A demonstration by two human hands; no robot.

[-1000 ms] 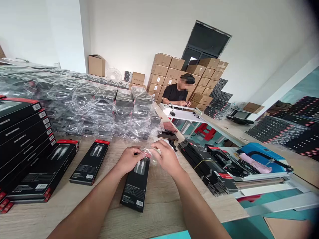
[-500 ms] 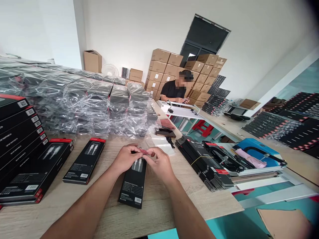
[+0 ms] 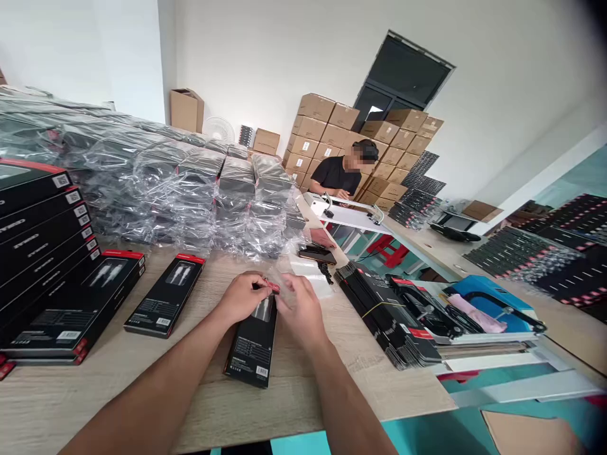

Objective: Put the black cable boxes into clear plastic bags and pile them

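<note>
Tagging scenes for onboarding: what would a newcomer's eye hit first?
Probably the bank of plastic-wrapped boxes across the back left of the table. Then the left hand and right hand, front and centre, at the far end of a black box. Behind the other person, brown cartons stand stacked high.

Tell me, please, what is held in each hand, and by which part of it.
The left hand holds the box by its red top end. Whether the right hand beside it holds anything cannot be told.
</note>
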